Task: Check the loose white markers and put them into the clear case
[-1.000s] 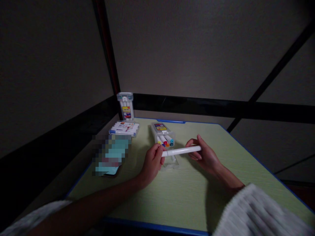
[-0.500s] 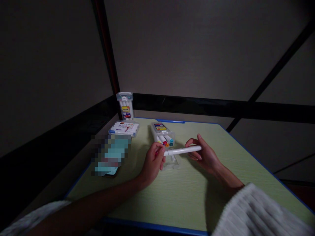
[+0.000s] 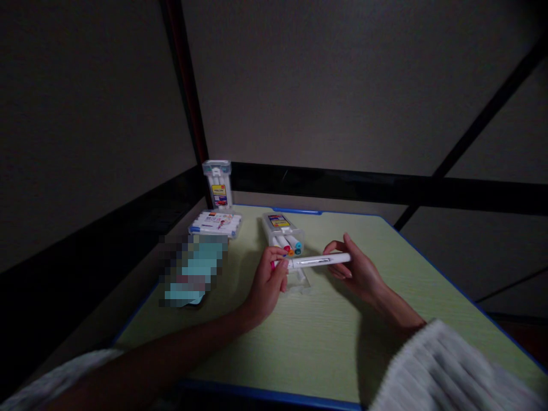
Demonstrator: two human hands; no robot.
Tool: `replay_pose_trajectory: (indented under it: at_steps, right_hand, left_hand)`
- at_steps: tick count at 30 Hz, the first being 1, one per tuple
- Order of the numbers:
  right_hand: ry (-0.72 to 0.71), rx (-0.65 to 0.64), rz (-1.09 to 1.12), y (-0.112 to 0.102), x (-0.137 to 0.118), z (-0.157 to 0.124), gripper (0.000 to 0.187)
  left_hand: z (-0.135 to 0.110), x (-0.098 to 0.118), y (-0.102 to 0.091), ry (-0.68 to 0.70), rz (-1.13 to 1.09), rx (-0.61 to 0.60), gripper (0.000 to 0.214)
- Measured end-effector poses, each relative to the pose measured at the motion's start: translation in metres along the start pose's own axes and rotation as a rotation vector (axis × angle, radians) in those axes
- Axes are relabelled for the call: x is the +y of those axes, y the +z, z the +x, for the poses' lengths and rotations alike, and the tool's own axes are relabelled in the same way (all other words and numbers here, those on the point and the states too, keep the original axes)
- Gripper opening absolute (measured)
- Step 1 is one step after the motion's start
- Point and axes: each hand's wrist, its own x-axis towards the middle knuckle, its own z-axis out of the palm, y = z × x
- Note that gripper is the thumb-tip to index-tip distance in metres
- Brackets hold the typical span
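A white marker (image 3: 319,261) is held level above the green table (image 3: 325,342). My right hand (image 3: 357,271) grips its right end. My left hand (image 3: 266,282) pinches the marker's left end, where a pink cap or tip shows at the fingertips. Just behind the hands lies an open clear marker case (image 3: 282,231) with several colour-tipped markers in it. A clear lid (image 3: 299,282) lies on the table under the marker.
A flat pack of markers (image 3: 216,224) lies at the back left, and an upright marker case (image 3: 218,184) stands behind it in the corner. A blurred teal object (image 3: 192,271) rests at the table's left edge. Dark walls and a rail close off the back.
The marker has turned in my hands so a printed side faces up. My left fingers have pulled slightly left, and a pink end now shows.
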Motion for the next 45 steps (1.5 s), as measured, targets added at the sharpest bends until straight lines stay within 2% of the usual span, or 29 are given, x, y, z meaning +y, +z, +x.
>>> replay_pose_trajectory:
  at_steps: [10, 18, 26, 45]
  right_hand:
    - [-0.041, 0.029, -0.047, -0.001, 0.002, 0.001, 0.034]
    - [-0.065, 0.031, -0.043, 0.002, -0.001, -0.002, 0.022]
    - [-0.092, 0.007, -0.047, 0.004, -0.001, -0.002, 0.021]
    - [-0.114, -0.037, -0.051, 0.006, 0.001, -0.002, 0.020]
  left_hand:
    - [-0.001, 0.008, 0.000, -0.050, -0.011, -0.002, 0.018]
    - [-0.002, 0.011, -0.001, -0.107, 0.015, -0.026, 0.031]
    - [-0.002, 0.010, -0.002, -0.091, 0.017, -0.040, 0.035]
    - [0.001, 0.015, -0.003, -0.176, -0.011, 0.013, 0.037]
